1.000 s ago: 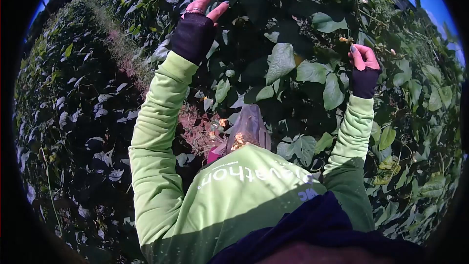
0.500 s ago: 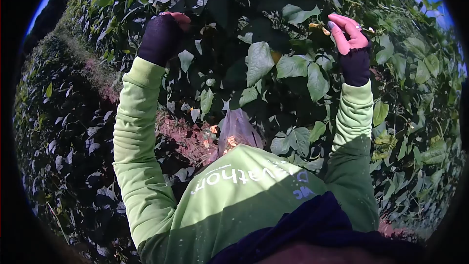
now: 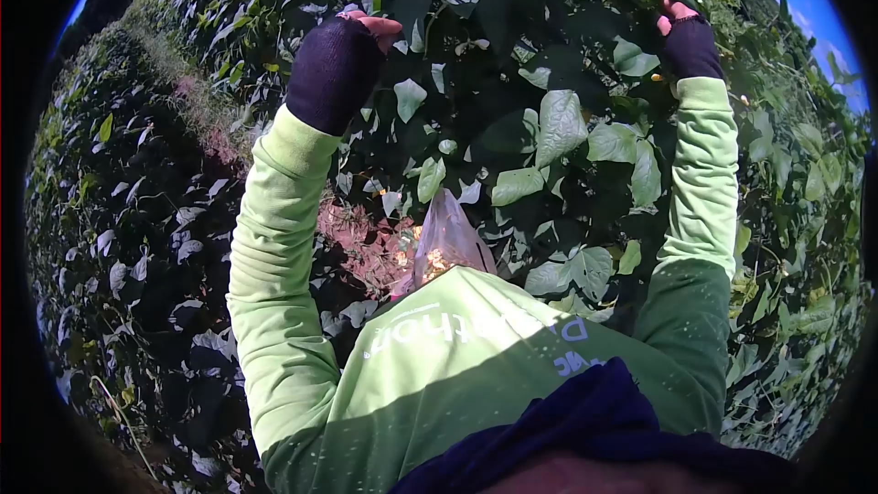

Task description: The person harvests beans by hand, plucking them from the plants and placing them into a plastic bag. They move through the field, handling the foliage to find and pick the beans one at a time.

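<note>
My left hand (image 3: 343,64), in a dark fingerless glove, is among the leaves at the upper left. Its fingers are bent together, and whatever they hold, if anything, is hidden. At the upper right my right hand (image 3: 681,32), gloved the same way, reaches into the foliage. Its fingertips curl together at the leaves, and I cannot make out anything between them. Broad green leaves (image 3: 562,126) hang between the two hands. Against the front of my green shirt (image 3: 457,338) rests a translucent bag (image 3: 445,242) with small yellowish pieces inside.
Dense climbing plants (image 3: 119,192) fill the left side, and more leafy vines (image 3: 805,247) stand on the right. A patch of reddish soil (image 3: 352,242) shows left of the bag. A grassy strip (image 3: 187,82) runs between plants at the upper left.
My right hand has moved up and slightly right, and its fingers have curled in. My left hand has shifted a little to the right. Leaves and bag sit differently in view.
</note>
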The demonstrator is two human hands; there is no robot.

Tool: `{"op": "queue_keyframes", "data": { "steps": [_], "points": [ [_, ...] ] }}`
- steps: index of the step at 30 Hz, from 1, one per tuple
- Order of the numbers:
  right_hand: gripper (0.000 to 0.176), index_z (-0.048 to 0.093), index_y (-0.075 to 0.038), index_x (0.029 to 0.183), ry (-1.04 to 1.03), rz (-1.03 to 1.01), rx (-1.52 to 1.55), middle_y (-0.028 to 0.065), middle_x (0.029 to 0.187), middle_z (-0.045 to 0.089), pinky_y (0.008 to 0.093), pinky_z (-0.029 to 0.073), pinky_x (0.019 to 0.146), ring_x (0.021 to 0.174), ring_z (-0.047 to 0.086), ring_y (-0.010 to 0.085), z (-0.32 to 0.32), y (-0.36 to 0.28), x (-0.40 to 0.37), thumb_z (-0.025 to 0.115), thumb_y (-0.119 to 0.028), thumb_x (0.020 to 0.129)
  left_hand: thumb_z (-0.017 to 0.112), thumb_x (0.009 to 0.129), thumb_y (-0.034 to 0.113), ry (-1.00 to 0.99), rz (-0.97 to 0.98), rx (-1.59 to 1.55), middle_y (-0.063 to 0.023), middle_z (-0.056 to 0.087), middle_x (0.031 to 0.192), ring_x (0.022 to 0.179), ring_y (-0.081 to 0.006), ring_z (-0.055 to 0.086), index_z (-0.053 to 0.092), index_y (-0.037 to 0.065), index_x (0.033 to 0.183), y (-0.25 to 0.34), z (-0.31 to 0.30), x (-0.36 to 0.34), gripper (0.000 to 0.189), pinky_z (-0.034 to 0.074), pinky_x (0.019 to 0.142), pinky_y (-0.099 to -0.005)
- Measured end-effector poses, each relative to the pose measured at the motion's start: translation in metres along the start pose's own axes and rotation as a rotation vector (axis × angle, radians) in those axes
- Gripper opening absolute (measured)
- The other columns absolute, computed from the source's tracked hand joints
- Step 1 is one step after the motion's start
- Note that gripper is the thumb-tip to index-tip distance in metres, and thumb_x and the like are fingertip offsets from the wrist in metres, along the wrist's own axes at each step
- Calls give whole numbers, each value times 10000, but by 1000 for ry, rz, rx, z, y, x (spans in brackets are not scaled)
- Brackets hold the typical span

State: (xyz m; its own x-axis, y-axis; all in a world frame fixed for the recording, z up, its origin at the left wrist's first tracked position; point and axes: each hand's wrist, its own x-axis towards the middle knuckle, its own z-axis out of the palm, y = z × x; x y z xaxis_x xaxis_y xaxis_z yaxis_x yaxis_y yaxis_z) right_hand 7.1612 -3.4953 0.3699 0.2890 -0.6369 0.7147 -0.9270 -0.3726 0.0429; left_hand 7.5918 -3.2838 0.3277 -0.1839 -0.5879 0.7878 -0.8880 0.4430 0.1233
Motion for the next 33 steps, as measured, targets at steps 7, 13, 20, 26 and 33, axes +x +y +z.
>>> {"op": "queue_keyframes", "data": {
  "steps": [7,13,20,26,33],
  "points": [
    [234,651,-75,1066,104,35,108,146,1018,680,390,513,817,925,651,331,13,9,1,597,-184,867,649,829,118,-726,-179,-568,-126,702,844,747,-272,677,725,50,942,30,35,-123,152,528,712,-316],
    [282,642,-40,1118,-19,83,140,194,996,679,390,513,801,914,664,335,-8,-26,-1,566,-218,913,520,895,194,-1244,56,-282,-108,672,857,803,-297,648,685,91,839,-5,94,-231,202,514,718,-380],
    [308,623,-27,1204,204,78,507,138,1158,633,304,414,964,1071,582,198,-57,-154,-33,599,-191,944,593,798,234,-979,-40,-428,-171,639,712,699,-367,630,679,61,747,-51,77,-270,200,491,650,-470],
    [226,653,29,1102,-411,-312,1145,155,1065,668,324,482,855,966,632,232,-47,-306,-118,601,-26,890,596,876,346,-1004,-231,-423,-174,652,776,744,-350,639,690,68,835,-79,44,-292,297,497,696,-455],
    [267,649,-8,1132,-1014,-375,1314,137,1039,659,336,492,808,897,619,230,54,-390,-179,606,-122,895,607,905,301,-873,-580,-477,-150,682,870,796,-306,662,699,77,965,-118,-29,-273,249,512,731,-389]
  ]
}}
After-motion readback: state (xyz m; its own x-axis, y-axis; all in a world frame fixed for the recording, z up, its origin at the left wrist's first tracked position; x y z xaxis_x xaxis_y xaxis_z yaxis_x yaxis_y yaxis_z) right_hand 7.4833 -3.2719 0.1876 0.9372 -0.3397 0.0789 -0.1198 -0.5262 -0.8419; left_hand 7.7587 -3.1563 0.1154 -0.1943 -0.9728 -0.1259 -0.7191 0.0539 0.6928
